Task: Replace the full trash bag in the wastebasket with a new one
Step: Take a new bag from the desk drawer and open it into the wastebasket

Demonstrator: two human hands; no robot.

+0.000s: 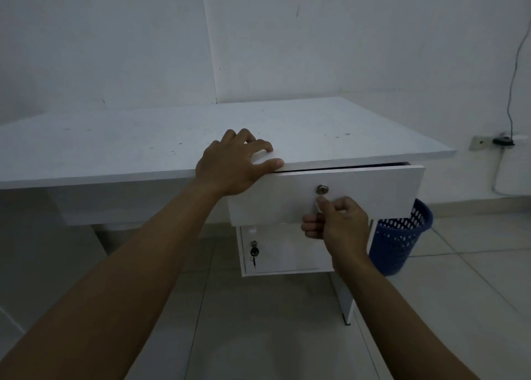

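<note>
Blue wastebasket (400, 241) with holes, right of desk (115, 149). Left hand (232, 164) flat on desk edge; right hand (336, 221) pinching drawer (373, 190) knob.

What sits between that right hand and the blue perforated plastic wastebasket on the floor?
The white drawer front, pulled slightly open, overlaps the blue perforated plastic wastebasket's top. The right hand grips the drawer's lower edge, the basket to its right beside the desk. No bag is visible.
</note>
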